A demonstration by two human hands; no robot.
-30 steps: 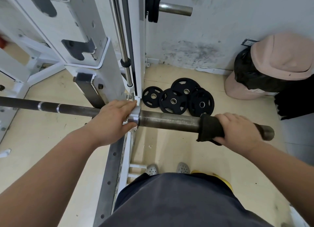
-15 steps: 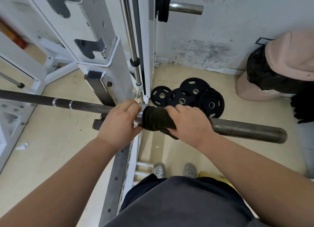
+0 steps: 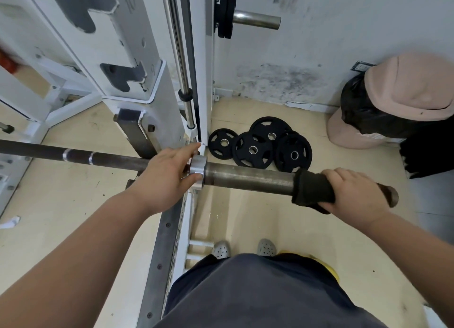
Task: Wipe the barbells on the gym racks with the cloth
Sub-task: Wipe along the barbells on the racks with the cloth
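Faintly, "10" [image 3: 129, 0] on the rack [image 3: 157, 86] above barbell [image 3: 248, 177] and cloth [image 3: 312, 187]

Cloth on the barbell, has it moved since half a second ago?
Yes. The cloth slid right along the sleeve, from against the collar out toward the bar's free end, gripped by the right hand.

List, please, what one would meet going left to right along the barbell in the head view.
First the dark steel barbell shaft with silver rings → left hand → shiny silver collar → thick grey steel sleeve → black cloth → right hand → sleeve's bare end.
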